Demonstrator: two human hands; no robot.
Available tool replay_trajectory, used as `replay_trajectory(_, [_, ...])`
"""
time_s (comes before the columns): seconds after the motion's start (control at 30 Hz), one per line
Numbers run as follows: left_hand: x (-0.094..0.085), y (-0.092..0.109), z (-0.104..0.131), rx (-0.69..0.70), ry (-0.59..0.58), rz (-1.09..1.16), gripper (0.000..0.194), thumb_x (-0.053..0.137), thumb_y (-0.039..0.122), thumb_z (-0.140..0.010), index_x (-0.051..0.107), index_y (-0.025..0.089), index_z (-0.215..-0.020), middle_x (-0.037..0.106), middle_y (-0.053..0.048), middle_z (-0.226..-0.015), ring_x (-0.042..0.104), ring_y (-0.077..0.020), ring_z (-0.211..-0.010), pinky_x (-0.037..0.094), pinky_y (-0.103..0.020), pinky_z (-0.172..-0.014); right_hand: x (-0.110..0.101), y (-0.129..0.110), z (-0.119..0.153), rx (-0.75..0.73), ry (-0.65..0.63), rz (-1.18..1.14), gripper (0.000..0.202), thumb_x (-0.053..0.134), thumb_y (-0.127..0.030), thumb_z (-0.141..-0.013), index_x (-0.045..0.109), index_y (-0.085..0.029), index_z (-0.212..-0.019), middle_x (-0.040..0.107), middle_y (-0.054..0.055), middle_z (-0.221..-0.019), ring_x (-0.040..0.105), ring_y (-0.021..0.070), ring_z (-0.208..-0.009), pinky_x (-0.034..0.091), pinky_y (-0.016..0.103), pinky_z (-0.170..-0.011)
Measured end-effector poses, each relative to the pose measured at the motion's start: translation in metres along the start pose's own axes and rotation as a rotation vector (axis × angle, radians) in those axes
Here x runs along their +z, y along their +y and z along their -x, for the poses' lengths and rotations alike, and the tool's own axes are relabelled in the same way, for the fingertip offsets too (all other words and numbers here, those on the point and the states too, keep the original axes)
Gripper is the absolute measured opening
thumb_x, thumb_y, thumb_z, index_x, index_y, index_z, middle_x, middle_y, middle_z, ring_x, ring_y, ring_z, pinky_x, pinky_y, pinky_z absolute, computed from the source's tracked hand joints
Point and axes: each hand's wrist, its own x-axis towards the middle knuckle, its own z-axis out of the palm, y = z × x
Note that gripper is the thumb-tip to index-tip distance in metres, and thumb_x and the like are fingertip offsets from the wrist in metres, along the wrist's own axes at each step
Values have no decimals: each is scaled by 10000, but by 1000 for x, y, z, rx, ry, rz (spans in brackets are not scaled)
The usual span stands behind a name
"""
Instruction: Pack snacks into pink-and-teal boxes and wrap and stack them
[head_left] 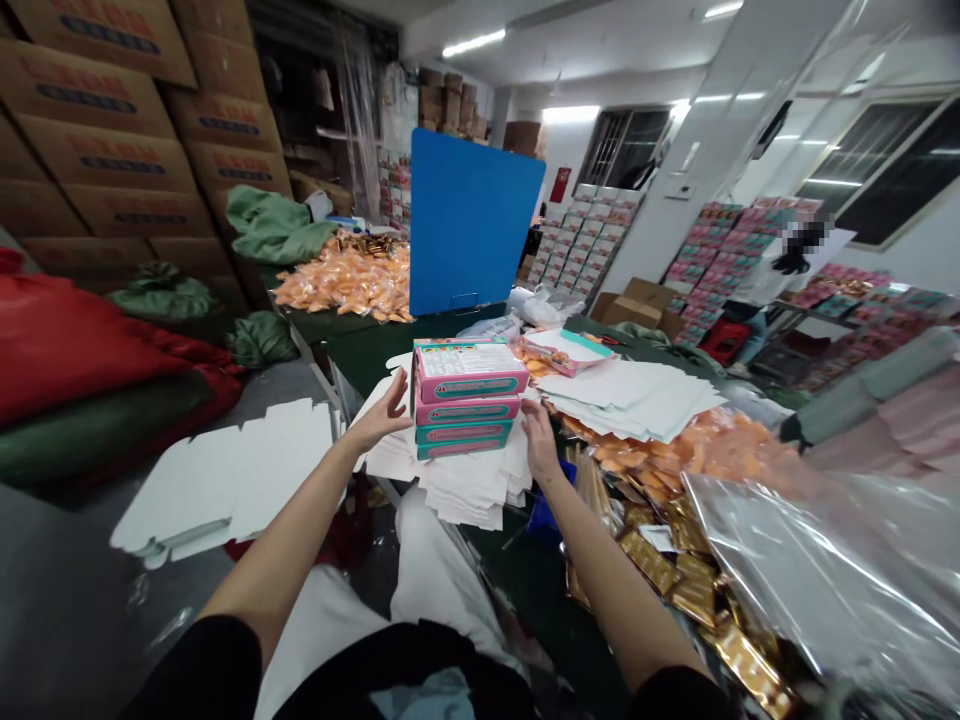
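A stack of several pink and teal printed boxes [471, 415] stands in front of me on a pile of flat white card sheets [472, 490]. My left hand [384, 412] is at the stack's left side, fingers apart and pointing up, the thumb close to the boxes. On the right side, my right hand [538, 438] has its fingers loosely bent beside the middle boxes. I cannot tell whether either hand presses on them. The topmost box lies slightly askew over those below.
An upright blue panel [476, 225] rises behind the stack. Orange packets [352, 275] heap at back left. White card sheets [634, 395], gold packets [690, 580] and a clear plastic bag [825, 560] lie right. An unfolded white box [240, 470] is left. Another person [761, 285] works far right.
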Motion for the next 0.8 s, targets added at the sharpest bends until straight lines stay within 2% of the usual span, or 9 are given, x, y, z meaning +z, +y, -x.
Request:
replay_trajectory(0.1, [9, 8, 0, 3, 62, -4, 1297, 781, 669, -613, -102, 413, -1528, -120, -29, -1648, -39, -311, -1519, 170, -518, -1195, -18, -24, -18, -70, -54, 63, 660, 505, -561, -901, 374, -255, -1471, 433, 109, -1524, 433, 233, -1399, 337, 476, -1166])
replay_trajectory(0.17, [14, 15, -4, -6, 79, -11, 1370, 801, 670, -577, -139, 371, -1528, -136, -39, -1645, -69, -318, -1513, 104, -513, -1207, -22, -40, -30, -121, -140, 73, 816, 549, -584, -882, 207, -267, -1552, 299, 110, -1604, 349, 235, -1456, 294, 477, -1193])
replay_trajectory(0.2, [17, 19, -7, -10, 85, -7, 1380, 802, 665, -579, -149, 351, -1529, -133, -44, -1646, -72, -320, -1512, 79, -507, -1210, -21, -46, -35, -135, -178, 80, 850, 557, -592, -877, 175, -267, -1563, 270, 105, -1617, 326, 234, -1468, 276, 476, -1203])
replay_trajectory(0.27, [21, 24, -11, 7, 92, 25, 1368, 797, 644, -600, -143, 313, -1537, -119, -50, -1648, -61, -320, -1514, 71, -481, -1216, -14, -55, -41, -151, -210, 115, 822, 552, -596, -881, 229, -257, -1557, 292, 89, -1609, 308, 229, -1476, 238, 465, -1222])
replay_trajectory(0.37, [26, 28, -16, 73, 70, 105, 1270, 772, 583, -668, -84, 288, -1559, -88, -37, -1655, 8, -320, -1521, 178, -426, -1213, 0, -56, -41, -179, -162, 127, 725, 547, -567, -893, 363, -235, -1511, 381, 74, -1568, 339, 221, -1462, 227, 442, -1232])
replay_trajectory(0.47, [27, 26, -16, 98, 59, 143, 1167, 738, 526, -730, -41, 297, -1568, -69, -18, -1658, 74, -325, -1520, 270, -407, -1190, 11, -51, -36, -195, -94, 60, 699, 577, -532, -882, 407, -228, -1488, 440, 81, -1530, 428, 232, -1410, 306, 443, -1204])
replay_trajectory(0.6, [25, 23, -13, 92, 69, 122, 1101, 724, 510, -764, 15, 286, -1577, -61, -6, -1657, 75, -325, -1519, 275, -397, -1193, 14, -50, -32, -203, -44, 54, 652, 598, -503, -875, 471, -217, -1447, 539, 101, -1446, 528, 253, -1326, 387, 452, -1156])
replay_trajectory(0.7, [26, 26, -8, 78, 78, 102, 1047, 710, 521, -784, 64, 305, -1578, 30, -3, -1663, 85, -324, -1518, 285, -398, -1193, 12, -51, -30, -218, -30, 86, 585, 596, -477, -884, 509, -248, -1415, 567, 85, -1413, 560, 260, -1281, 449, 446, -1108])
replay_trajectory(0.8, [29, 28, -2, 68, 98, 112, 989, 699, 508, -804, 112, 314, -1577, 133, -23, -1656, 160, -335, -1506, 327, -410, -1177, 11, -49, -24, -234, -22, 102, 524, 574, -460, -902, 527, -273, -1390, 569, 87, -1386, 582, 265, -1233, 515, 444, -1037])
